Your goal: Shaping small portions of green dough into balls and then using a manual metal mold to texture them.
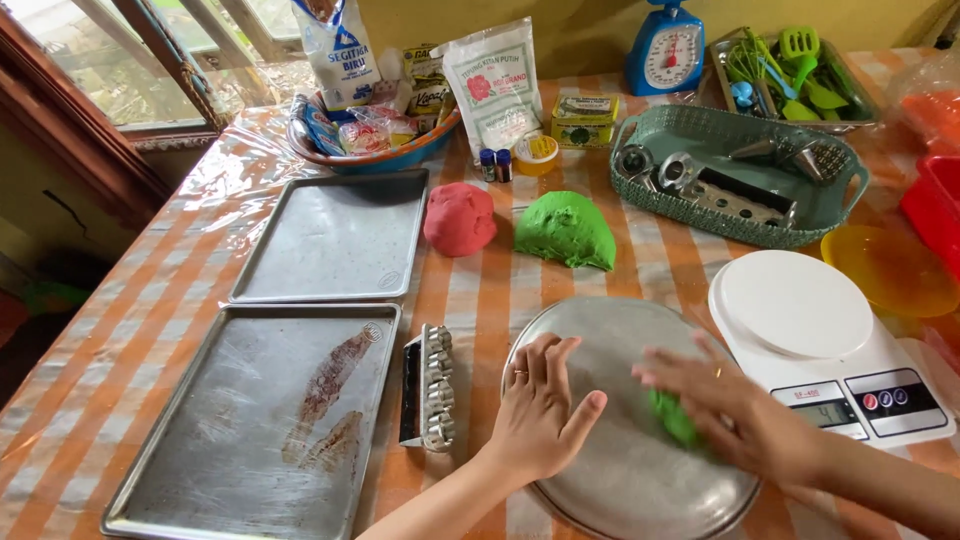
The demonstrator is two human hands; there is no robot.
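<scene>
Flat on a round metal tray [620, 470], the left hand [540, 410] is spread to steady it, while a small green dough piece [672, 417] is pressed and rolled under the open right hand [730, 405]. Even pressure seems needed next. Nozzles [432, 385], baking trays [260, 420], a scale [820, 340] and dough lumps [565, 230] crowd the tabletop [480, 290].

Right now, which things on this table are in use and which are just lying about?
In use:
- left hand flat on round metal tray
- right hand pressing small green dough piece

Lying about:
- red dough
- big green dough lump
- two baking trays
- white digital scale
- teal basket
</scene>
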